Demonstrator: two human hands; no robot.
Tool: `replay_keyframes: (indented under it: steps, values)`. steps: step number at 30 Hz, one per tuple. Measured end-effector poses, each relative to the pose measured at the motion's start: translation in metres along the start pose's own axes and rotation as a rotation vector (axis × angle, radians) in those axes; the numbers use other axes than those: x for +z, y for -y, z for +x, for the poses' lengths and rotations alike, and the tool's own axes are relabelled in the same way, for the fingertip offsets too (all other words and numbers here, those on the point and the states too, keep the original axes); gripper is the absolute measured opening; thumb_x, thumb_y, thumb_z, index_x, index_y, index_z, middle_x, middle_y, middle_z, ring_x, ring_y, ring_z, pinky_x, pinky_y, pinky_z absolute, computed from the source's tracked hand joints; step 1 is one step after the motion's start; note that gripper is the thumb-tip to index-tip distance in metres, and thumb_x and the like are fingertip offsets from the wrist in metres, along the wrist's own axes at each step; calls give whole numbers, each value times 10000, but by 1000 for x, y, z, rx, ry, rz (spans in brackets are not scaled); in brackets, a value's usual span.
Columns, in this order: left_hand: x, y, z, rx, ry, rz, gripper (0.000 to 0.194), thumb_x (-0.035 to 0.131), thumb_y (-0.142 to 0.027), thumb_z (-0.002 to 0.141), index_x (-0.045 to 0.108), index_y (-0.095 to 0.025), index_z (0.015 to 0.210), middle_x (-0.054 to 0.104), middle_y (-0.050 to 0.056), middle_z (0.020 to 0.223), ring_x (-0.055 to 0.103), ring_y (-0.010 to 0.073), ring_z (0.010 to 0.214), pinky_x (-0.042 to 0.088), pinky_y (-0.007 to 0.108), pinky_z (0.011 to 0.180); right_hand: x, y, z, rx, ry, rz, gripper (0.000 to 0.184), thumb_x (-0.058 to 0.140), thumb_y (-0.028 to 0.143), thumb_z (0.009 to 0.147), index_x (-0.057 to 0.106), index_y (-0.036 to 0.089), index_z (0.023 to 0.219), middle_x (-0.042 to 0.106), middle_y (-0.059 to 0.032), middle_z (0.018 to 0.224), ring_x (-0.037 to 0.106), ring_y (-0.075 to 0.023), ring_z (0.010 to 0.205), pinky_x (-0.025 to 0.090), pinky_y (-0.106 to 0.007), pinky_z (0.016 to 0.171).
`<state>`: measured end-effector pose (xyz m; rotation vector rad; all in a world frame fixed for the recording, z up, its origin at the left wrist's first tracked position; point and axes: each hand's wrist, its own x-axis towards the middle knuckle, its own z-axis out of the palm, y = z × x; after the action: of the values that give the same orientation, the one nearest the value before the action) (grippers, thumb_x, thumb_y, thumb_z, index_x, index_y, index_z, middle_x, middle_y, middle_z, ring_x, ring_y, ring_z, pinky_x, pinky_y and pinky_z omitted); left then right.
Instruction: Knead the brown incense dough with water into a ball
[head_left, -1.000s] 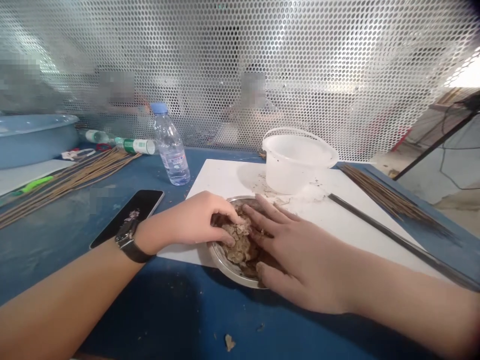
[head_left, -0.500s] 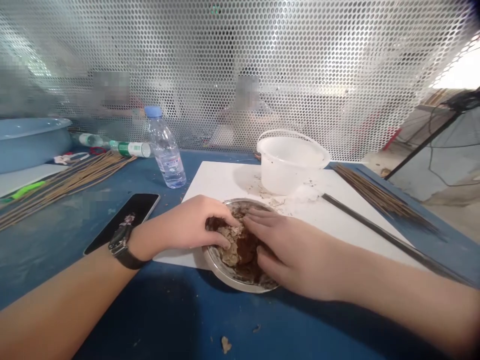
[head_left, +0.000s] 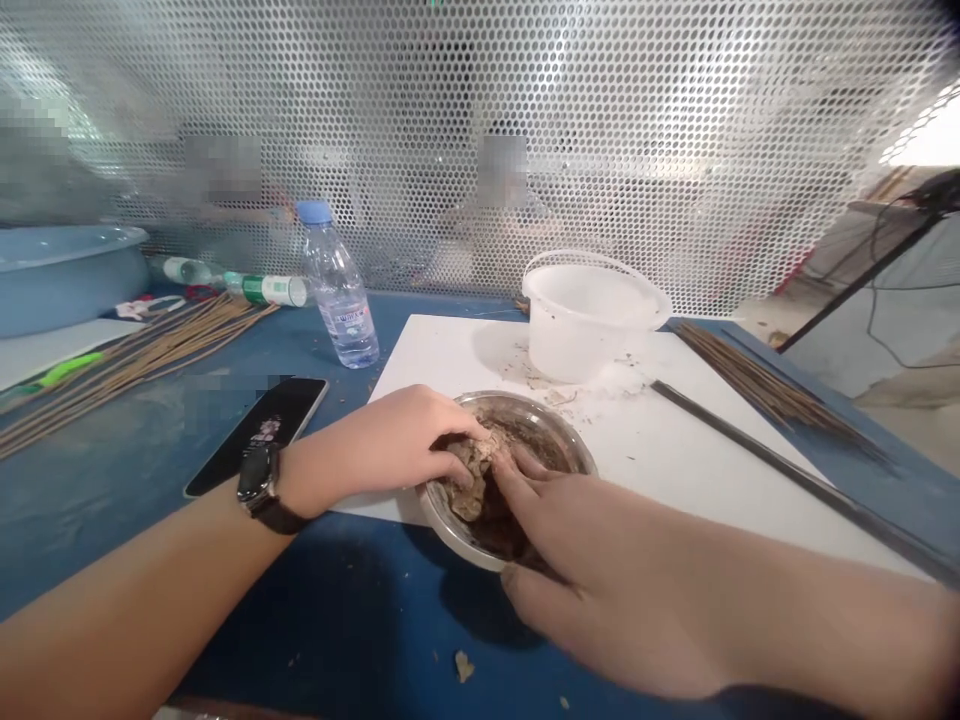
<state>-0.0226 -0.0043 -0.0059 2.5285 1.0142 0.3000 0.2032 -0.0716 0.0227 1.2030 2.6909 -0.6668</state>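
A metal bowl [head_left: 574, 435] holds crumbly brown material and stands partly over the edge of the white sheet. My left hand [head_left: 409, 440] reaches in from the left, thumb and fingers closed round a brown, clay-like lump [head_left: 469, 490]. Against the lump's right side press the stretched fingers of my right hand [head_left: 570, 520]. Its thumb is spread away from them, at the bowl's near rim. Some of the bowl's contents are hidden under both hands. A dark shadow falls on the blue table below the near rim.
Behind the bowl stands a white plastic bucket [head_left: 592, 320] on the white sheet [head_left: 637, 450]. A dark rod [head_left: 780, 470] and thin sticks [head_left: 765, 385] lie right. Left are a phone [head_left: 262, 430], a water bottle [head_left: 341, 300], more sticks [head_left: 172, 345] and a blue basin [head_left: 67, 280].
My right hand has moved nearer and down, its thumb going from inside the bowl to the near rim. Its fingers now press the lump; my left hand keeps its hold.
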Motion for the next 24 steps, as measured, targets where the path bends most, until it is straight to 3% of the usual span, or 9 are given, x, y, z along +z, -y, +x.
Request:
replay_keyframes:
  steps: [3, 5, 7, 10, 14, 20, 24]
  values:
    - [-2, 0, -2, 31, -5, -3, 296, 740, -205, 850, 752, -288, 1134, 763, 0, 1118, 694, 196, 1001, 488, 272, 823, -12, -8, 4, 11, -11, 39, 426, 465, 436, 970, 672, 134, 1188, 726, -109, 854, 626, -218, 666, 415, -325, 574]
    - [-4, -1, -4, 47, -37, 56, 295, 756, -279, 859, 740, -263, 1153, 756, 23, 1069, 679, 204, 970, 485, 295, 823, -19, -17, 11, 31, -106, 29, 288, 475, 364, 980, 697, 179, 974, 704, -62, 796, 588, -175, 627, 384, -303, 566]
    - [-7, -2, -7, 57, -76, 157, 306, 790, -374, 833, 750, -234, 1102, 744, 42, 985, 652, 227, 956, 477, 325, 817, -21, -26, 21, 53, -237, -31, 214, 499, 273, 966, 673, 182, 884, 688, -52, 798, 580, -169, 655, 384, -301, 589]
    - [-10, -4, -9, 76, -68, 286, 220, 794, -424, 823, 761, -217, 891, 720, 45, 846, 602, 257, 1002, 455, 353, 824, -13, -40, 36, -44, -347, -149, 160, 514, 210, 959, 662, 157, 927, 681, -94, 923, 600, -214, 825, 441, -337, 719]
    - [-9, -5, -9, 46, -31, 278, 187, 755, -361, 870, 715, -209, 768, 689, 33, 768, 568, 243, 991, 447, 348, 813, 1, -46, 43, -249, -316, -201, 301, 384, 228, 1041, 650, 110, 965, 643, -157, 1014, 552, -263, 980, 439, -431, 928]
    - [-7, -7, -8, 66, -44, 197, 84, 770, -247, 846, 729, -212, 909, 710, 24, 868, 570, 228, 986, 458, 339, 824, 11, -43, 42, -179, -407, -111, 323, 487, 436, 991, 589, 144, 897, 618, -122, 899, 515, -244, 838, 452, -426, 818]
    - [-5, -9, -10, 79, -77, 153, 300, 752, -127, 814, 707, -225, 1094, 731, 15, 1006, 615, 213, 1019, 474, 333, 895, 14, -47, 42, -172, -454, -9, 364, 633, 484, 889, 608, 135, 993, 639, -112, 921, 540, -252, 851, 459, -412, 785]
